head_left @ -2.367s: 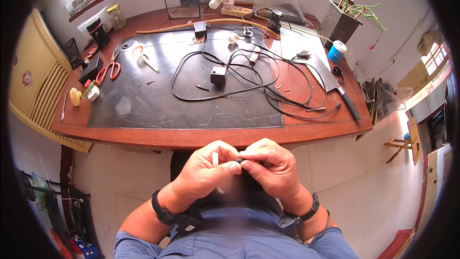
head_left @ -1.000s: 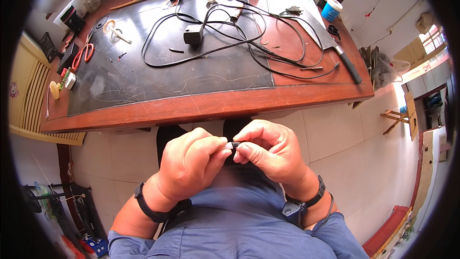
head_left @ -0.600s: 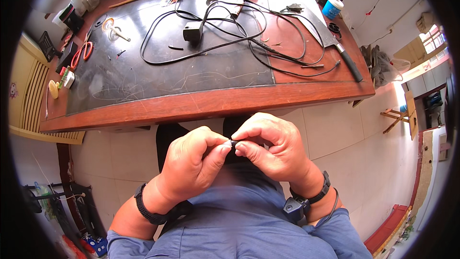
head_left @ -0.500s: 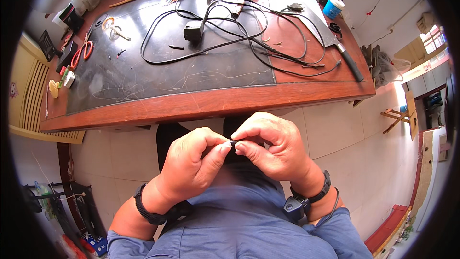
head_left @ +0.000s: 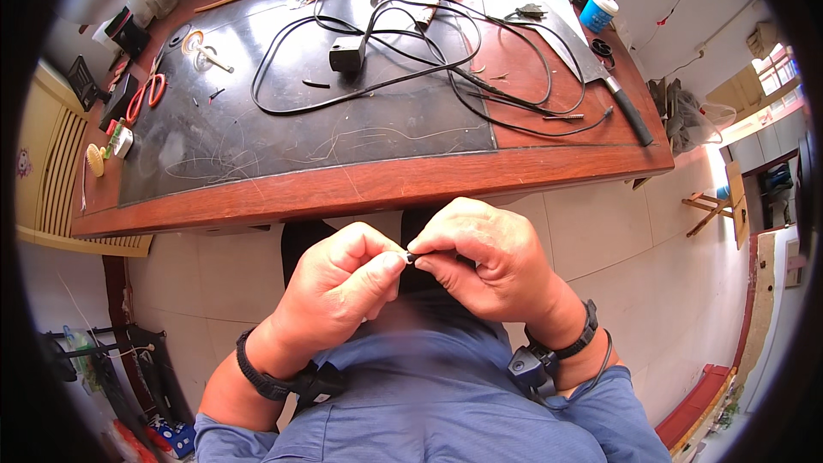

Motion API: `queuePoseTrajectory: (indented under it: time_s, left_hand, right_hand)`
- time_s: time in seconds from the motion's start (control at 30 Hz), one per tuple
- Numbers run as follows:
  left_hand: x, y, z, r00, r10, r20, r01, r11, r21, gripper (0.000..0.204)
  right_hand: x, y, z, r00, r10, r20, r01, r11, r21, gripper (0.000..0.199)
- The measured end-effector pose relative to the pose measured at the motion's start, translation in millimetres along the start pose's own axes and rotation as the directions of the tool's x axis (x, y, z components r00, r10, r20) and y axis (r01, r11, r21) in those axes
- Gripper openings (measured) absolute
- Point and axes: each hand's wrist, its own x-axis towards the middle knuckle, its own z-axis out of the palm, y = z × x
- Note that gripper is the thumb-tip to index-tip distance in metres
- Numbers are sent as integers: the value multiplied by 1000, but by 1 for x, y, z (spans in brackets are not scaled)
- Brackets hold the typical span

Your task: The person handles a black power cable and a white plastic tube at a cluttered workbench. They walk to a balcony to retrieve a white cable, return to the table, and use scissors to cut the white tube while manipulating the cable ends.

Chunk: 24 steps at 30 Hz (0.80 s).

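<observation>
Blue shirt, short sleeves; black wristband devices on both wrists, thin cable.

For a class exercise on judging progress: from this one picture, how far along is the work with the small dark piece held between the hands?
Done: tools and black cables lie spread on the dark mat, orange scissors set aside. In hand: left hand and right hand pinch a small dark piece between their fingertips, below the desk edge. Left: the piece is too small to judge; it joins nothing on the desk yet.
</observation>
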Motion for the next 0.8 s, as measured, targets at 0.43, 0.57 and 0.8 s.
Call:
queuePoseTrajectory:
  time_s: [0.43, 0.57, 0.8]
  left_hand:
    - [3, -7, -8, 996, -77, 54, 84, 985, -151, 17]
    - [4, -7, -10, 990, -110, 87, 126, 970, -207, 17]
    - [3, -9, -11, 986, -117, 114, 144, 952, -270, 17]
  right_hand:
    - [2, 3, 0, 996, -63, 69, 67, 996, -52, 22]
    - [5, 3, -3, 989, -111, 100, 120, 988, -96, 23]
    - [7, 4, -7, 976, -154, 153, 172, 979, -109, 26]
